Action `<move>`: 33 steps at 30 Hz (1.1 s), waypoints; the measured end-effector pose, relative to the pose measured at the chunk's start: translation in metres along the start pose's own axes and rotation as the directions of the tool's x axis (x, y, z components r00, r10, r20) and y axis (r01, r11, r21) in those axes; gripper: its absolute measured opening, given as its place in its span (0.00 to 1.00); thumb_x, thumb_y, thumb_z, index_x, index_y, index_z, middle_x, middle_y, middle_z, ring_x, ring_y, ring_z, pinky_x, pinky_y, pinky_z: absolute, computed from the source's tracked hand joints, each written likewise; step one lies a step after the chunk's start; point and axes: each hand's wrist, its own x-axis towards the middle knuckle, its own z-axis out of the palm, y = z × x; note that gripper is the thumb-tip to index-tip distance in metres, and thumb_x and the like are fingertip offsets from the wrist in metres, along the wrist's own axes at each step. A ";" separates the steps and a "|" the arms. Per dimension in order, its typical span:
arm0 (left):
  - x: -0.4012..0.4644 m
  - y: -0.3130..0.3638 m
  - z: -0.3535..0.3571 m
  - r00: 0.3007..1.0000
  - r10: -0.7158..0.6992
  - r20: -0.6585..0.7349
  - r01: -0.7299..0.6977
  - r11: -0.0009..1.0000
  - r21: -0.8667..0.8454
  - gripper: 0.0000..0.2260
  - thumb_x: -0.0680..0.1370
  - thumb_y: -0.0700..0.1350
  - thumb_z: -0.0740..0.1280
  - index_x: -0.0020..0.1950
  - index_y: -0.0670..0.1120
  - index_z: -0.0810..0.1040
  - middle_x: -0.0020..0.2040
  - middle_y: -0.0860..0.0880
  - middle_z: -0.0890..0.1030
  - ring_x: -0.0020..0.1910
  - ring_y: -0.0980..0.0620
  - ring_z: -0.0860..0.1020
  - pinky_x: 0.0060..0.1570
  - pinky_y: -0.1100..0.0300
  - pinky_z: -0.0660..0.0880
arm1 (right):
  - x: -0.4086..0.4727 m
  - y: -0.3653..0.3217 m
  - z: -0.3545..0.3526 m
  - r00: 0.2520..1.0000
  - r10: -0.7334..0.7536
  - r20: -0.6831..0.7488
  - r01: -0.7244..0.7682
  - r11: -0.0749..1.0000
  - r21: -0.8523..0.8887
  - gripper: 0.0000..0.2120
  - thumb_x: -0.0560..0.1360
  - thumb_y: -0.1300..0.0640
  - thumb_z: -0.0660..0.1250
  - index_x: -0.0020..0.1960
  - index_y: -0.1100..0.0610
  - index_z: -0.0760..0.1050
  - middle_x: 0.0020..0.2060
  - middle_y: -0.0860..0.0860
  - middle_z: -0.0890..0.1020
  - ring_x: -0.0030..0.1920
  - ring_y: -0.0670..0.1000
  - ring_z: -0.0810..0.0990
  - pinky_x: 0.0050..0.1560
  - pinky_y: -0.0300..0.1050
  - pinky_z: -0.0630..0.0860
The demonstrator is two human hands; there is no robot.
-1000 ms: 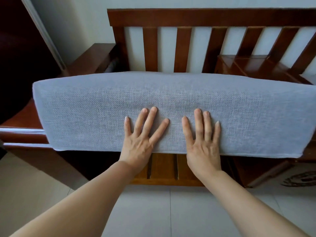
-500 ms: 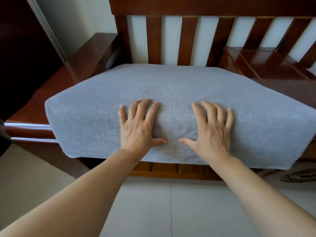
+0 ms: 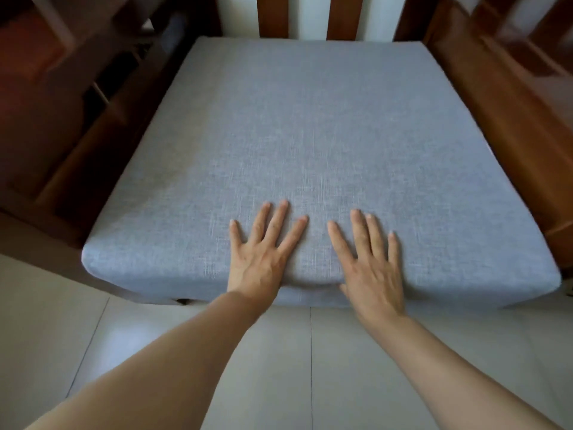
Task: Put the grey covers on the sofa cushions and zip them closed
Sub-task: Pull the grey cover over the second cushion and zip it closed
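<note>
Cushion (image 3: 310, 144) tipped from standing on edge to lying flat on wooden sofa seat (image 3: 502, 88).
Left hand (image 3: 263, 252), right hand (image 3: 369, 265) spread flat, holding nothing; press evenly, seat front edge square.

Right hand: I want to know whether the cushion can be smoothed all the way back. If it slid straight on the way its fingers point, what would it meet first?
The right hand would cross only bare grey cushion, then probably reach the wooden backrest slats; depth there is unclear.
</note>
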 end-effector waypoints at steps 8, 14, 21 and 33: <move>0.011 0.004 -0.017 0.986 -0.050 0.160 0.050 0.999 0.004 0.56 0.71 0.49 0.73 0.66 0.60 0.21 0.72 0.50 0.26 0.74 0.46 0.34 0.68 0.35 0.48 | 0.009 0.007 -0.014 0.967 -0.037 0.253 0.028 0.999 0.039 0.49 0.73 0.52 0.67 0.74 0.46 0.30 0.75 0.56 0.35 0.74 0.60 0.36 0.72 0.60 0.39; 0.015 0.000 -0.114 0.892 -0.011 0.451 0.107 0.976 -0.187 0.41 0.75 0.53 0.68 0.76 0.55 0.41 0.77 0.48 0.43 0.76 0.47 0.48 0.70 0.42 0.54 | 0.008 0.019 -0.103 0.809 -0.140 0.571 -0.021 0.964 0.266 0.43 0.74 0.53 0.67 0.76 0.48 0.38 0.75 0.55 0.35 0.75 0.56 0.35 0.73 0.54 0.40; -0.037 -0.023 -0.216 0.794 -0.037 0.607 0.203 0.957 -0.208 0.40 0.76 0.54 0.66 0.76 0.53 0.40 0.77 0.47 0.42 0.76 0.47 0.43 0.71 0.41 0.46 | -0.017 0.024 -0.212 0.745 -0.123 0.656 -0.083 0.958 0.274 0.39 0.76 0.53 0.64 0.77 0.50 0.41 0.75 0.56 0.37 0.75 0.57 0.35 0.74 0.54 0.40; -0.069 -0.087 -0.327 0.830 -0.183 0.528 0.380 0.877 -0.294 0.34 0.75 0.56 0.65 0.75 0.51 0.52 0.72 0.49 0.62 0.72 0.48 0.59 0.68 0.42 0.54 | 0.030 -0.018 -0.343 0.777 -0.215 0.592 0.056 0.960 0.275 0.26 0.76 0.54 0.61 0.72 0.57 0.58 0.70 0.57 0.61 0.70 0.57 0.60 0.68 0.50 0.61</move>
